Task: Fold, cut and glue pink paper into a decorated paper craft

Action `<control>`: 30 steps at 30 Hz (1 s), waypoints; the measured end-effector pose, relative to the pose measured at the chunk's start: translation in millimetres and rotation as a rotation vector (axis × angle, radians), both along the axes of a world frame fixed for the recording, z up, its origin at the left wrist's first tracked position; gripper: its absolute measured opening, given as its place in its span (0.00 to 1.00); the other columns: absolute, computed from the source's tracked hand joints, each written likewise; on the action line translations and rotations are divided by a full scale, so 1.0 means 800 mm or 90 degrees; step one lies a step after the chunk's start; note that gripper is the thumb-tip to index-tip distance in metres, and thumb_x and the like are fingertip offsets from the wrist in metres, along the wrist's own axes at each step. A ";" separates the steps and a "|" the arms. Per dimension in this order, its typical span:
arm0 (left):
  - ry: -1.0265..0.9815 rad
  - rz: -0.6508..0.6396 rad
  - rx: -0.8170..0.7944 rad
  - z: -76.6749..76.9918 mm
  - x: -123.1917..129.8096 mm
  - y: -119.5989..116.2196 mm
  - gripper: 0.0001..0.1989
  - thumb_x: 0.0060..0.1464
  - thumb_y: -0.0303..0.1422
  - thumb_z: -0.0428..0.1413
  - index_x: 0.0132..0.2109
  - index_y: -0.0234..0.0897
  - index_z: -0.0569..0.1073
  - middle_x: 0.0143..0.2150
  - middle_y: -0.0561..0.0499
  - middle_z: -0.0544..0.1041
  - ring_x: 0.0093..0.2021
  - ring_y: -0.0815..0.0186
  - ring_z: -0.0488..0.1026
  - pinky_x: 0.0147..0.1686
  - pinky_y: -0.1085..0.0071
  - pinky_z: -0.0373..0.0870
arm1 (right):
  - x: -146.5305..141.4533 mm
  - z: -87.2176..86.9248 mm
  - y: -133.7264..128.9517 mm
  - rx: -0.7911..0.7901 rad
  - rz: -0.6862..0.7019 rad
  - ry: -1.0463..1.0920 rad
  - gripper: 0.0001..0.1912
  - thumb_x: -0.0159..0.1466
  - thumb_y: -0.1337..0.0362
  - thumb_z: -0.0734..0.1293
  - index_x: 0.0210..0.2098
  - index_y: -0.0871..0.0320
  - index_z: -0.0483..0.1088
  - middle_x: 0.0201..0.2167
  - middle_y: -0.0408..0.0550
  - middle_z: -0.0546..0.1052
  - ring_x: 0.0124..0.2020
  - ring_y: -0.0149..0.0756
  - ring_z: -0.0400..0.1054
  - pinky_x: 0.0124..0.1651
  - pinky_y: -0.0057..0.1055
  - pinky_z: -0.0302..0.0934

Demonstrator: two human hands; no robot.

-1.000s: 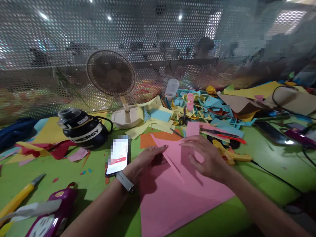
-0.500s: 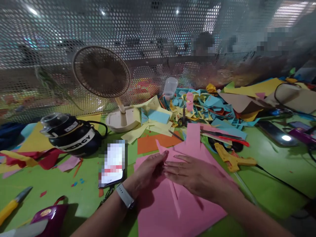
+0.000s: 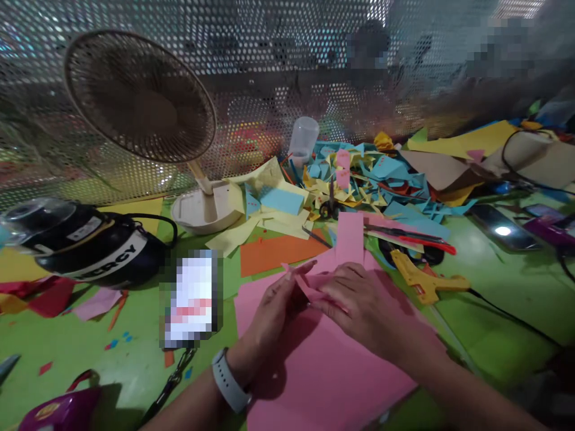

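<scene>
Between my two hands is a narrow folded strip of pink paper [image 3: 305, 285]. My left hand [image 3: 279, 302], with a watch [image 3: 230, 381] on its wrist, pinches the strip's left part between thumb and fingers. Fingers curled, my right hand [image 3: 353, 299] grips its right part. Both are held just above large pink paper sheets [image 3: 341, 383] on the green table. Beyond them a pink paper strip [image 3: 350, 236] lies at the top of the sheets. A yellow glue gun [image 3: 426, 281] rests to the right of my right hand.
A lit phone [image 3: 191, 299] lies left of my hands, near a black bottle [image 3: 99, 245] and a fan [image 3: 204, 206]. Paper scraps [image 3: 381, 173] heap at the back with scissors [image 3: 331, 206]. A red-and-black cutter [image 3: 413, 236] and another phone [image 3: 503, 228] lie to the right.
My right hand has gone from flat, extended fingers to a curled grip on the pink strip. The strip has turned from pointing down toward me to lying across between my hands. The view has shifted.
</scene>
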State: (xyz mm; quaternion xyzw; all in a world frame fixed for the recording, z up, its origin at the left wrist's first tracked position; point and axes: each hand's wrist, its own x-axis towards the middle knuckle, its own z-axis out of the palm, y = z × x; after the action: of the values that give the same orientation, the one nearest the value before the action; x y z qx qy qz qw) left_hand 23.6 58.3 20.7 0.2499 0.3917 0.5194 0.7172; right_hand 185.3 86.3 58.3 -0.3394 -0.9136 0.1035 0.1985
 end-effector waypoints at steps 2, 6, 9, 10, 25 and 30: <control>-0.074 -0.007 0.025 -0.001 0.000 -0.004 0.30 0.55 0.55 0.48 0.53 0.39 0.72 0.45 0.43 0.77 0.44 0.59 0.73 0.46 0.61 0.67 | 0.001 -0.003 0.001 -0.017 -0.033 0.000 0.10 0.66 0.61 0.63 0.46 0.55 0.71 0.38 0.48 0.77 0.43 0.41 0.67 0.47 0.40 0.60; 0.041 -0.028 0.078 -0.004 -0.001 -0.004 0.19 0.51 0.42 0.61 0.49 0.40 0.76 0.48 0.44 0.77 0.49 0.59 0.71 0.51 0.63 0.64 | 0.000 -0.008 0.000 -0.022 -0.057 0.013 0.10 0.62 0.64 0.67 0.43 0.56 0.70 0.37 0.48 0.77 0.41 0.42 0.67 0.45 0.39 0.61; 0.087 -0.046 0.075 -0.009 -0.002 0.000 0.13 0.53 0.38 0.61 0.44 0.38 0.78 0.43 0.45 0.79 0.45 0.61 0.73 0.49 0.65 0.66 | -0.003 -0.012 -0.001 -0.020 -0.062 0.055 0.09 0.61 0.65 0.68 0.42 0.56 0.68 0.36 0.48 0.77 0.41 0.41 0.68 0.44 0.38 0.62; 0.085 -0.042 0.070 -0.010 -0.002 0.001 0.13 0.53 0.39 0.60 0.44 0.37 0.78 0.42 0.45 0.79 0.43 0.61 0.73 0.47 0.66 0.66 | -0.004 -0.014 -0.002 -0.017 -0.066 0.078 0.11 0.61 0.64 0.68 0.43 0.56 0.68 0.37 0.49 0.77 0.41 0.41 0.68 0.44 0.38 0.62; 0.130 0.127 0.064 -0.001 -0.006 -0.005 0.23 0.54 0.42 0.59 0.56 0.44 0.69 0.36 0.52 0.76 0.37 0.67 0.71 0.42 0.72 0.67 | -0.006 -0.028 0.010 -0.743 -0.155 0.461 0.22 0.54 0.47 0.70 0.35 0.60 0.71 0.34 0.50 0.76 0.37 0.38 0.69 0.45 0.36 0.63; 0.100 0.094 0.109 -0.001 -0.001 -0.003 0.21 0.53 0.39 0.60 0.54 0.42 0.69 0.32 0.54 0.76 0.34 0.67 0.72 0.41 0.69 0.69 | -0.011 -0.032 0.006 -0.752 -0.219 0.481 0.23 0.52 0.45 0.70 0.31 0.60 0.71 0.31 0.49 0.77 0.35 0.38 0.69 0.40 0.34 0.62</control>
State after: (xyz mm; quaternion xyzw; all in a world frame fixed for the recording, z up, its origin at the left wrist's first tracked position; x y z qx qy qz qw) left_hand 22.6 56.2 20.2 0.3206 0.4184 0.5813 0.6199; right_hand 176.6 91.1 32.5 -0.4700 -0.5080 0.6577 0.2976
